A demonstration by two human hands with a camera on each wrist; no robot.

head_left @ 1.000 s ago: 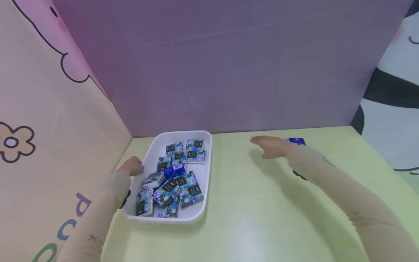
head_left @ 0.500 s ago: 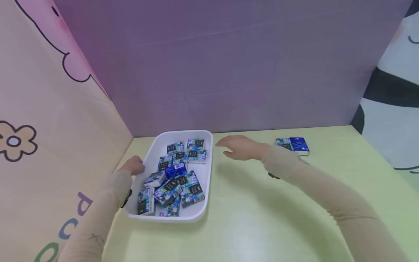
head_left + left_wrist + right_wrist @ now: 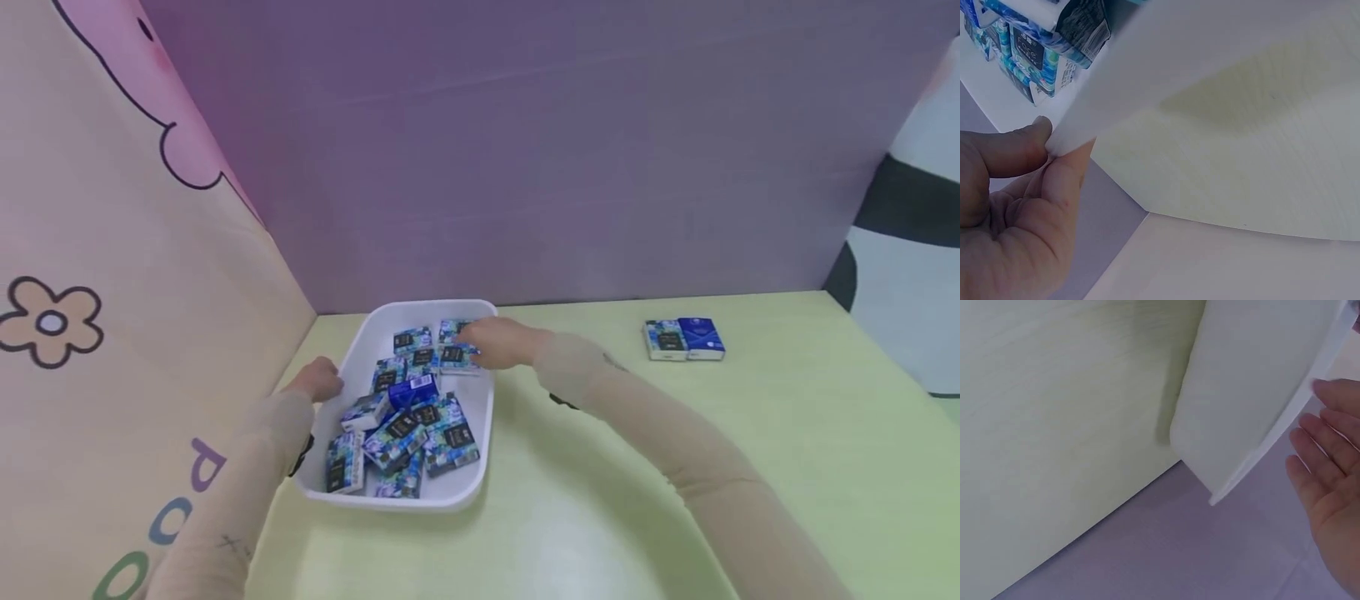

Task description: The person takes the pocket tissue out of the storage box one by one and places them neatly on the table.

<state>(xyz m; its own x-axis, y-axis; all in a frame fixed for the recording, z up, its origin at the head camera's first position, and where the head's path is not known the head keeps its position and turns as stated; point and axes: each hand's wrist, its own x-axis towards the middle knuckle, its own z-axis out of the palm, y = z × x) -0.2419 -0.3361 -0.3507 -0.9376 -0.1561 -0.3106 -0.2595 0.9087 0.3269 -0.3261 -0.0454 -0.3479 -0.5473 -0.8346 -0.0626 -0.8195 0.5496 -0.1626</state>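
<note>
Behind your work area stands a purple backdrop (image 3: 555, 150), and before it a pale yellow-green table (image 3: 600, 483). On the table, toward your left, sits a white tray (image 3: 481, 400) bearing a jumbled load of packs (image 3: 394, 440). Your left hand (image 3: 318, 380) grips the tray's left rim, thumb above and fingers beneath, as the left wrist view confirms. Your right hand (image 3: 504, 342) is over the far part of the right rim, fingers extended and loose, grasping nothing; whether it touches the packs below cannot be told. Most packs in the tray carry a floral pattern, while 1 plain blue pack (image 3: 414, 391) lies on top of the others. Well apart to the right, 2 packs lie flat on the table, side by side and apparently touching: 1 floral pack (image 3: 666, 340) and 1 dark blue pack (image 3: 702, 338). The step in hand is judged to be a reach for a pack in the tray. Your next move calls for lowering the right fingertips and pinching 1 pack cleanly, with the left hand steadying the tray.
</note>
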